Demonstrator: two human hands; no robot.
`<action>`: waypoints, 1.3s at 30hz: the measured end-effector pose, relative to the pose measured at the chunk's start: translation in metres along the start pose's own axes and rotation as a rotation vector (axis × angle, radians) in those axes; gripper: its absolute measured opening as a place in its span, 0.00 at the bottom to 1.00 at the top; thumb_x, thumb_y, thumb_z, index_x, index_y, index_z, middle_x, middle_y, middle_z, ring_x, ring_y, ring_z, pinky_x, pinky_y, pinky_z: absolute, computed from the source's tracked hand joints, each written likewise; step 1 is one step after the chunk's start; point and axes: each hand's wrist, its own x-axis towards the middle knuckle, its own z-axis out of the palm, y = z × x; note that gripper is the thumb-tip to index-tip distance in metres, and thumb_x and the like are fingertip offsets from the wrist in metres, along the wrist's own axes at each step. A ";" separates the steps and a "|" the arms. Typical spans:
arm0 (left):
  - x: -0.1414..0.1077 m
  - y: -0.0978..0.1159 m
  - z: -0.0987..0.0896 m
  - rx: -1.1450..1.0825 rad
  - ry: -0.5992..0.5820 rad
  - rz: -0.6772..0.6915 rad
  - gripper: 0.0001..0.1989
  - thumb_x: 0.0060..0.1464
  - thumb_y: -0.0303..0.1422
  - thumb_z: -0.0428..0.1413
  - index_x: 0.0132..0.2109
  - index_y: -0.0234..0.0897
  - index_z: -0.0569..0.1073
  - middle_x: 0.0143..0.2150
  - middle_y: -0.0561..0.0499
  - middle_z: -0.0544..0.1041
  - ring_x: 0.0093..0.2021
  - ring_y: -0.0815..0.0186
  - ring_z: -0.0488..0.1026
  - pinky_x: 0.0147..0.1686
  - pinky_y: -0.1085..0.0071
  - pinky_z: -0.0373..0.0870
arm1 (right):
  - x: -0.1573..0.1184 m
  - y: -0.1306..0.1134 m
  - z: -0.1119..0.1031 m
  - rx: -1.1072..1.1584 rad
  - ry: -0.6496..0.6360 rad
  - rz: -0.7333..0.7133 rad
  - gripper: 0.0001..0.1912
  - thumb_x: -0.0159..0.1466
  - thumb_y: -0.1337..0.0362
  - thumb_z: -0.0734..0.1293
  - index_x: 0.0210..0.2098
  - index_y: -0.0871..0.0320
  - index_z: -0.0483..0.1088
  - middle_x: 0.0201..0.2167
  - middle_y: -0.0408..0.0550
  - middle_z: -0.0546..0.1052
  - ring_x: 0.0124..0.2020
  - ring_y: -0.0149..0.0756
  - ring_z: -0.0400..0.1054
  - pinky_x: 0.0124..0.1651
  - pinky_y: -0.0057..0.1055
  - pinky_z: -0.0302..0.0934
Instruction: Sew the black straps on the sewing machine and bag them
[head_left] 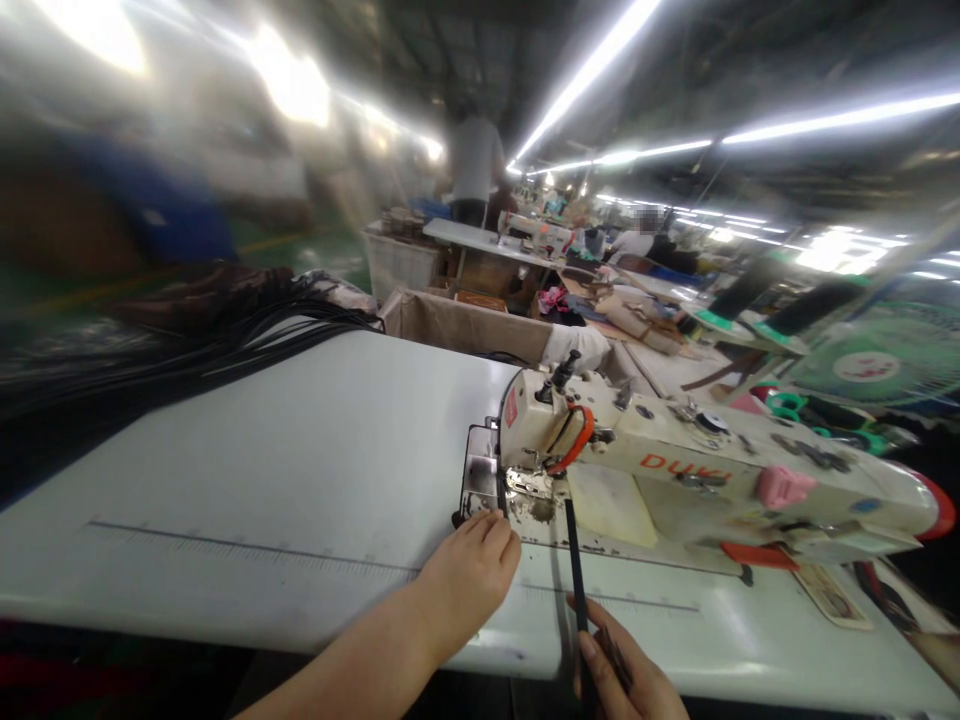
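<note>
My right hand (626,668) pinched the strap (575,560), lower centre-right, upper end beside the machine (652,470). Left hand (474,568): couldn't tell grip. I judged strap light, bendy; best pinched mid-length.

sewing workshop or garment factory floor, industrial sewing machines (705,480) on worktables (322,440), thread cones (814,305), heaped fabric (555,300), long ceiling tube lights (600,65)
</note>
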 end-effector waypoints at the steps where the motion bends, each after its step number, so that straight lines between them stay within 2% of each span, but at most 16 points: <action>1: 0.000 0.000 0.000 -0.005 -0.006 -0.002 0.10 0.62 0.21 0.53 0.49 0.30 0.75 0.48 0.40 0.80 0.51 0.57 0.78 0.60 0.61 0.73 | 0.001 0.001 -0.001 -0.009 -0.033 -0.002 0.39 0.64 0.34 0.62 0.59 0.58 0.75 0.26 0.48 0.80 0.29 0.43 0.76 0.37 0.32 0.72; 4: -0.001 -0.002 0.002 -0.026 0.001 -0.029 0.11 0.61 0.20 0.53 0.48 0.30 0.76 0.49 0.40 0.80 0.52 0.56 0.79 0.60 0.62 0.73 | 0.002 0.002 -0.003 -0.026 -0.124 -0.023 0.39 0.66 0.35 0.61 0.60 0.59 0.74 0.28 0.49 0.81 0.31 0.43 0.77 0.40 0.31 0.71; 7: -0.002 -0.006 0.007 -0.077 0.045 -0.093 0.13 0.61 0.19 0.53 0.50 0.30 0.76 0.50 0.41 0.80 0.54 0.56 0.78 0.64 0.60 0.70 | 0.003 0.002 -0.003 -0.018 -0.120 -0.029 0.38 0.67 0.36 0.60 0.61 0.60 0.73 0.29 0.49 0.81 0.32 0.42 0.76 0.40 0.31 0.71; 10: -0.002 -0.012 0.012 -0.189 0.084 -0.179 0.11 0.63 0.22 0.54 0.51 0.33 0.76 0.53 0.43 0.80 0.58 0.56 0.75 0.68 0.54 0.65 | 0.001 0.000 -0.001 -0.008 -0.121 -0.033 0.37 0.67 0.37 0.61 0.60 0.59 0.74 0.29 0.49 0.81 0.32 0.42 0.76 0.40 0.31 0.71; 14: 0.003 -0.022 0.014 -0.311 0.030 -0.292 0.11 0.63 0.26 0.58 0.51 0.39 0.75 0.56 0.47 0.79 0.65 0.54 0.70 0.71 0.47 0.59 | -0.001 -0.003 0.002 -0.014 -0.110 -0.047 0.35 0.68 0.38 0.61 0.59 0.58 0.75 0.31 0.49 0.81 0.34 0.42 0.76 0.42 0.32 0.71; 19: 0.009 -0.028 0.009 -0.329 -0.075 -0.357 0.15 0.61 0.26 0.60 0.54 0.41 0.74 0.61 0.48 0.77 0.67 0.53 0.67 0.70 0.44 0.58 | -0.003 -0.002 0.005 -0.031 -0.083 -0.046 0.35 0.68 0.38 0.60 0.60 0.58 0.75 0.25 0.47 0.79 0.31 0.43 0.76 0.42 0.34 0.72; 21: 0.010 -0.028 0.007 -0.339 -0.098 -0.371 0.15 0.62 0.25 0.58 0.54 0.42 0.74 0.63 0.49 0.76 0.68 0.53 0.66 0.71 0.44 0.58 | -0.002 -0.001 0.007 -0.024 -0.078 -0.063 0.34 0.69 0.39 0.60 0.59 0.57 0.75 0.25 0.47 0.79 0.31 0.43 0.76 0.43 0.35 0.72; 26: 0.009 -0.027 0.005 -0.378 -0.117 -0.405 0.15 0.63 0.24 0.56 0.54 0.44 0.73 0.64 0.49 0.75 0.70 0.54 0.63 0.71 0.42 0.55 | 0.002 0.009 0.015 -0.011 -0.062 -0.122 0.32 0.69 0.41 0.60 0.58 0.58 0.76 0.24 0.47 0.79 0.29 0.43 0.76 0.43 0.36 0.73; 29: 0.006 -0.030 0.009 -0.449 -0.082 -0.421 0.13 0.63 0.25 0.55 0.52 0.43 0.75 0.63 0.48 0.75 0.70 0.53 0.64 0.71 0.41 0.55 | 0.002 0.010 0.019 -0.021 -0.028 -0.129 0.32 0.69 0.41 0.61 0.57 0.58 0.76 0.29 0.51 0.82 0.35 0.45 0.78 0.47 0.37 0.73; 31: 0.006 -0.037 0.015 -0.523 -0.025 -0.438 0.11 0.63 0.26 0.54 0.50 0.42 0.76 0.61 0.47 0.76 0.69 0.54 0.65 0.70 0.42 0.58 | 0.000 0.007 0.019 -0.031 -0.007 -0.140 0.31 0.69 0.41 0.62 0.56 0.58 0.77 0.39 0.55 0.84 0.43 0.47 0.79 0.53 0.39 0.72; 34: 0.011 -0.056 0.025 -0.596 0.018 -0.462 0.12 0.62 0.26 0.54 0.50 0.40 0.76 0.59 0.44 0.77 0.66 0.55 0.68 0.68 0.47 0.64 | -0.003 -0.002 0.019 -0.044 -0.022 -0.146 0.29 0.70 0.44 0.61 0.59 0.57 0.75 0.52 0.57 0.81 0.54 0.48 0.76 0.60 0.40 0.67; 36: 0.021 -0.073 0.032 -0.592 -0.015 -0.469 0.15 0.59 0.26 0.55 0.53 0.38 0.76 0.61 0.42 0.75 0.64 0.55 0.70 0.67 0.50 0.66 | -0.005 -0.008 0.021 -0.063 -0.047 -0.149 0.30 0.71 0.46 0.60 0.61 0.59 0.73 0.53 0.58 0.80 0.55 0.47 0.75 0.61 0.39 0.65; 39: 0.043 -0.095 0.039 -0.569 -0.073 -0.465 0.19 0.57 0.25 0.56 0.55 0.36 0.75 0.62 0.42 0.73 0.65 0.55 0.69 0.67 0.53 0.65 | -0.004 -0.013 0.029 -0.086 -0.098 -0.166 0.31 0.73 0.48 0.58 0.66 0.61 0.67 0.46 0.56 0.82 0.47 0.43 0.77 0.56 0.35 0.68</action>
